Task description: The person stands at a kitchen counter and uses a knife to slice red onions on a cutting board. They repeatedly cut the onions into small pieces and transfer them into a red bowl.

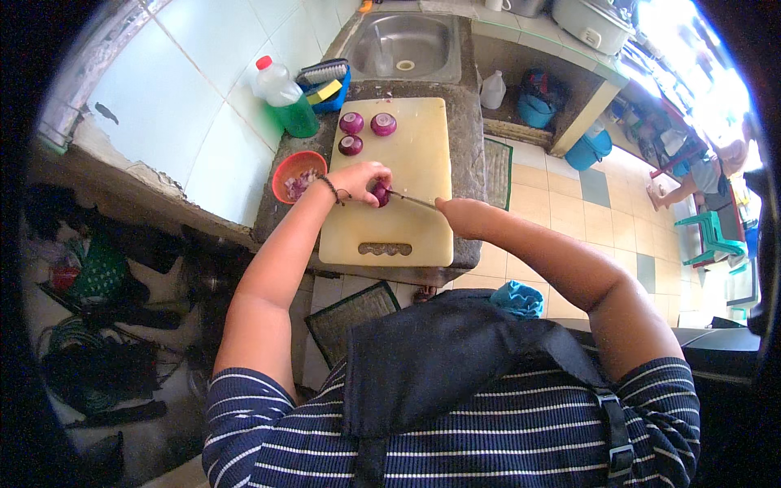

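A red onion (381, 195) sits on the pale plastic cutting board (406, 226), gripped by the fingers of my left hand (360, 182). My right hand (467, 218) holds a knife (415, 199) by its handle, which is mostly hidden in the fist. The blade points left and its tip meets the onion's right side. Farther up the board stand several more red onions with cut tops, among them one at the right (383, 124) and a smaller one (350, 145) nearest my left hand. Beside my left wrist is an orange-red bowl (282, 172) with onion scraps inside.
Behind the board is a stainless steel sink (448, 49). A bottle of green liquid (293, 110) and a blue holder (343, 91) with a brush and sponge stand by the tiled wall. At the far right, part of another person (689, 183) shows near a green stool (711, 238).
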Tool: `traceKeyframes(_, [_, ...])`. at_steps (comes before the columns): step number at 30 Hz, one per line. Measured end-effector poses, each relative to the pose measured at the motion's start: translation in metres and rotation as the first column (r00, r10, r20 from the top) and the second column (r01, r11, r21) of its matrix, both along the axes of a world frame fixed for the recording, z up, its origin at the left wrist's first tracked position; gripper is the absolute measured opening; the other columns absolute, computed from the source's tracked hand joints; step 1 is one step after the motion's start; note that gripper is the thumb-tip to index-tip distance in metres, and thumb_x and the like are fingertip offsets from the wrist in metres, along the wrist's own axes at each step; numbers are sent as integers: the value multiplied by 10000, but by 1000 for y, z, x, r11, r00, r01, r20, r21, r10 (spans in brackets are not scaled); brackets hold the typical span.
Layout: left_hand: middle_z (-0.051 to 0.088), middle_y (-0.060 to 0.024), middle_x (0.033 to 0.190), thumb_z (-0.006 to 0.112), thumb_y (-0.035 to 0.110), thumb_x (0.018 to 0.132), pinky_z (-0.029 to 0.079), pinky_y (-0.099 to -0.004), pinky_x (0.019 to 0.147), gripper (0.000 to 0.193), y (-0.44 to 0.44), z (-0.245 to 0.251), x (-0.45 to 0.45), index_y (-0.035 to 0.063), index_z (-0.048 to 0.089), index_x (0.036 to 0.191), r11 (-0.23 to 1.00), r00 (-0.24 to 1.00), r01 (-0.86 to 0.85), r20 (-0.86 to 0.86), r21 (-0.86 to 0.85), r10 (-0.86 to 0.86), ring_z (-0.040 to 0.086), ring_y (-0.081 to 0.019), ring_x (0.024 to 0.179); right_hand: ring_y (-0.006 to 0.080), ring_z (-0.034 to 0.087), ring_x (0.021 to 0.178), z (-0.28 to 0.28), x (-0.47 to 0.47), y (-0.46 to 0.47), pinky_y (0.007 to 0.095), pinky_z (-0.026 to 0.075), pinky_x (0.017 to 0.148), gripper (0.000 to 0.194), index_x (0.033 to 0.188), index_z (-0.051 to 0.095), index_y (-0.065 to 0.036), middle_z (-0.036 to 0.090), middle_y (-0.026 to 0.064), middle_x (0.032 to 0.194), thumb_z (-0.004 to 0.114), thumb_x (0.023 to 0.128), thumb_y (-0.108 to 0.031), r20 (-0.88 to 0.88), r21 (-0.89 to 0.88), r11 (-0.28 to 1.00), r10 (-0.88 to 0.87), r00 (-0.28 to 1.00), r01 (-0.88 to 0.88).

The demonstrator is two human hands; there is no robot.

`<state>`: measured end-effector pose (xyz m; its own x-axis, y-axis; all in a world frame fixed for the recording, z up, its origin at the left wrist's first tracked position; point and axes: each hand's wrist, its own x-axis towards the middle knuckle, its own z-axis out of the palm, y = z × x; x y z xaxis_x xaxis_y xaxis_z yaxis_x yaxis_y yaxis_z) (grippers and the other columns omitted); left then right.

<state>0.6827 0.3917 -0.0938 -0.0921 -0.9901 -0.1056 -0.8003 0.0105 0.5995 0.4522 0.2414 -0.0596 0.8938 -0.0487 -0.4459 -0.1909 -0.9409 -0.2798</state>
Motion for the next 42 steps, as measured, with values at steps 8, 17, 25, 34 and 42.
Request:
traceKeyframes(8, [574, -95, 906, 789, 149, 552, 441, -364, 798, 422, -2, 1, -1, 62, 548, 888, 1000, 998, -2, 55, -31, 4, 548, -268, 903, 358, 625, 842, 31, -21, 5, 446, 503, 686, 223, 1049, 483, 1, 618, 220, 922, 430, 839, -51, 140, -102, 995, 23, 990, -9])
traceKeyframes(17, [572, -104, 904, 772, 128, 544, 448, -365, 777, 419, -4, -1, -3, 60, 548, 892, 1000, 1000, 10, 21, -14, -10, 551, -272, 891, 367, 623, 859, 7, -7, 7, 453, 503, 703, 223, 1048, 482, 9, 626, 216, 915, 429, 837, -44, 68, -54, 998, 18, 998, -14])
traceKeyframes(25, [554, -106, 879, 764, 134, 550, 438, -380, 771, 408, -2, 3, -4, 56, 529, 874, 1000, 1000, -19, 24, -13, 20, 538, -289, 872, 369, 626, 845, 28, -5, 3, 459, 497, 685, 239, 1046, 484, -1, 630, 208, 897, 453, 810, -20, 74, -114, 992, 67, 995, -58])
traceKeyframes(34, [565, -113, 867, 750, 102, 558, 449, -377, 739, 390, 0, -4, -7, 45, 529, 874, 996, 1000, 7, 14, -83, -6, 558, -288, 833, 374, 626, 831, 8, -1, 16, 473, 493, 686, 237, 1045, 483, -12, 625, 220, 899, 433, 814, -23, 82, -48, 998, 33, 996, -29])
traceKeyframes(42, [549, -108, 919, 755, 110, 595, 436, -390, 790, 425, 5, 5, -16, 63, 510, 939, 999, 992, -37, 122, -31, 41, 537, -298, 894, 365, 631, 794, 34, -7, 17, 458, 499, 650, 231, 1034, 478, -3, 627, 210, 854, 437, 808, -23, 107, -112, 990, 92, 990, -80])
